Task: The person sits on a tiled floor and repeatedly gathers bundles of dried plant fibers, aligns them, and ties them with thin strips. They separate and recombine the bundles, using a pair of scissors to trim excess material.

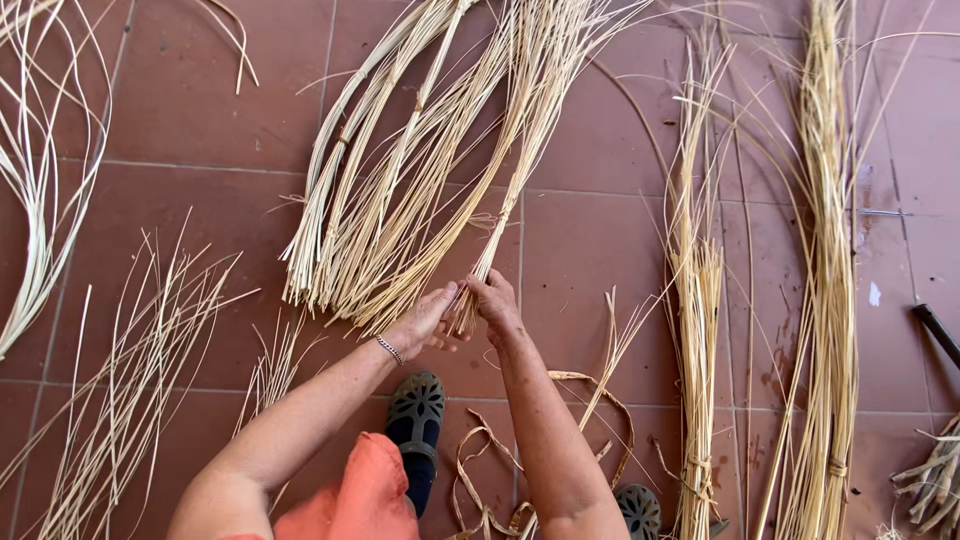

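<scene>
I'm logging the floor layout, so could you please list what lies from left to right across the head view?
Curved pale strips → loose thin stems → big fanned bundle with both hands at its base → two tall tied bundles → dark tool handle.

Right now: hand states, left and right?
Left hand: closed on the butt ends of the tied reed bundle.
Right hand: pinching the same bundle's ends.

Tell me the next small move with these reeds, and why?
Probably draw one strand clear of the tied bundle. Both the left hand and right hand pinch its cut ends, and the tie further up holds the rest together.
</scene>
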